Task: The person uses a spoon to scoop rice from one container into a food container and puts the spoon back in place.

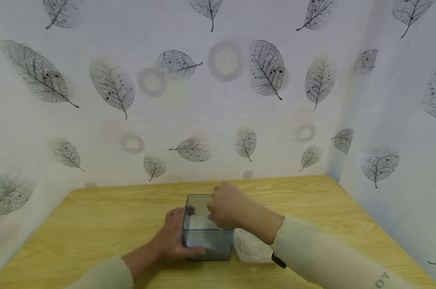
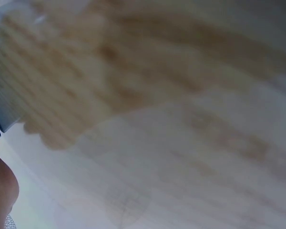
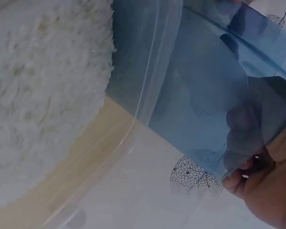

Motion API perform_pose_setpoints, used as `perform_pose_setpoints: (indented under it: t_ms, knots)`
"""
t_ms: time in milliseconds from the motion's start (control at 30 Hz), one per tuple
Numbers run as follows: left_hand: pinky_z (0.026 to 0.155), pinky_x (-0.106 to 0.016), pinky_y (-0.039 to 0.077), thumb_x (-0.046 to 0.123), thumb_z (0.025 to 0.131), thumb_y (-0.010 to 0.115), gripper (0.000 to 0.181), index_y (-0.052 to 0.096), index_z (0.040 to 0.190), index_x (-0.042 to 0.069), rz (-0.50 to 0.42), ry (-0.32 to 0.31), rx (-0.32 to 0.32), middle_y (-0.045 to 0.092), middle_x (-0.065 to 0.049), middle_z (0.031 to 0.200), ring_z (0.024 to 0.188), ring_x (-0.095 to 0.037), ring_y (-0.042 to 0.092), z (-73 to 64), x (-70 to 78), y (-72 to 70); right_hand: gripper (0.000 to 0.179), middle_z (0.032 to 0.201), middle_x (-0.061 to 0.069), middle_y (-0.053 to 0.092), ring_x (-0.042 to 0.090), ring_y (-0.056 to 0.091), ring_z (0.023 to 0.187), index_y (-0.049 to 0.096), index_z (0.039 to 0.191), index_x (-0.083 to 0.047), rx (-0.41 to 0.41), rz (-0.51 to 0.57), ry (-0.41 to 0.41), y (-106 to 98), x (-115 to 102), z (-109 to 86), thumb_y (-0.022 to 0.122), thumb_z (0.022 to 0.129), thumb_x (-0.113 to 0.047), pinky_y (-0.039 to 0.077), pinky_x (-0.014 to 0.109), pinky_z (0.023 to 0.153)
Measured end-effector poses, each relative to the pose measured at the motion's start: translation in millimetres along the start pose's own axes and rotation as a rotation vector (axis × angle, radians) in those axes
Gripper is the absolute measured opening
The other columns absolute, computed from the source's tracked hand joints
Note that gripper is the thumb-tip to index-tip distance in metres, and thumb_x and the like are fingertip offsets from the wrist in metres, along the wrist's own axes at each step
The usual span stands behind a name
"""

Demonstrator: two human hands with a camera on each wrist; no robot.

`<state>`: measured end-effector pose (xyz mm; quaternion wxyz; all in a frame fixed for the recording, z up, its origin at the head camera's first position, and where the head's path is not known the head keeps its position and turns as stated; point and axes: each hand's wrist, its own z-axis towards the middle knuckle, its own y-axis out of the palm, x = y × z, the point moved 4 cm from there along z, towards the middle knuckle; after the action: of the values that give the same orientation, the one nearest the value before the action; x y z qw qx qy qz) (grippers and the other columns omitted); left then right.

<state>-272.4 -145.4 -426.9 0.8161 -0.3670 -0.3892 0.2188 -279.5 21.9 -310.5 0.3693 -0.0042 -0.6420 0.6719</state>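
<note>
My left hand [image 1: 172, 237] grips a bluish see-through plastic box [image 1: 212, 247], thumb along its front and fingers behind its left side. Something white [image 1: 200, 222] shows inside the box. My right hand [image 1: 229, 206] reaches over the box's right rim, fingers curled and dipping inside. In the right wrist view, curled fingers [image 3: 240, 138] show through the blue plastic; I cannot tell what they hold. A clear shallow tub [image 3: 143, 95] of white rice-like grains [image 3: 43, 86] stands to the right of the box, partly beneath my right forearm. The left wrist view is mostly blurred.
The wood-grain table [image 1: 120, 212] extends around the box and tub. A pale leaf-patterned sheet [image 1: 218, 112] hangs behind the table and along its sides. A dark wristband [image 1: 278, 260] shows below the right sleeve.
</note>
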Motion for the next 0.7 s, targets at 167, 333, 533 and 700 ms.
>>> perform_pose_setpoints:
  t_ms: [167, 333, 533, 700]
  knots:
    - [0.105, -0.051, 0.027, 0.08, 0.069, 0.069, 0.106, 0.04, 0.139, 0.004, 0.016, 0.014, 0.007, 0.052, -0.002, 0.124, 0.114, -0.016, 0.046, -0.3, 0.2, -0.4, 0.048, 0.053, -0.009, 0.046, 0.013, 0.051, 0.061, 0.049, 0.053, -0.021, -0.107, 0.105, 0.094, 8.8, -2.3, 3.3, 0.066, 0.091, -0.046, 0.045, 0.033, 0.062]
    - [0.106, -0.052, 0.027, 0.079, 0.07, 0.069, 0.107, 0.039, 0.14, 0.004, 0.017, 0.0, -0.01, 0.052, -0.004, 0.127, 0.115, -0.018, 0.046, 0.5, 0.8, -1.6, 0.045, 0.055, -0.006, 0.051, 0.015, 0.051, 0.064, 0.055, 0.057, -0.019, -0.04, 0.156, 0.135, 9.8, -1.7, 0.1, 0.061, 0.096, -0.043, 0.044, 0.034, 0.066]
    - [0.106, -0.054, 0.025, 0.078, 0.07, 0.07, 0.108, 0.039, 0.141, 0.003, 0.008, -0.007, -0.025, 0.052, -0.008, 0.129, 0.118, -0.021, 0.046, 0.1, 3.3, -3.3, 0.048, 0.052, -0.009, 0.044, 0.013, 0.042, 0.06, 0.052, 0.056, -0.02, 0.012, 0.282, 0.188, 11.5, -0.5, -3.7, 0.056, 0.1, -0.038, 0.037, 0.031, 0.066]
    - [0.105, -0.051, 0.024, 0.077, 0.071, 0.07, 0.106, 0.04, 0.14, 0.003, 0.02, 0.012, -0.013, 0.051, -0.006, 0.129, 0.118, -0.021, 0.045, 0.2, 4.2, -2.0, 0.049, 0.051, -0.01, 0.042, 0.012, 0.039, 0.059, 0.049, 0.055, -0.02, 0.04, 0.349, 0.216, 12.0, 0.7, -6.2, 0.056, 0.1, -0.037, 0.036, 0.031, 0.066]
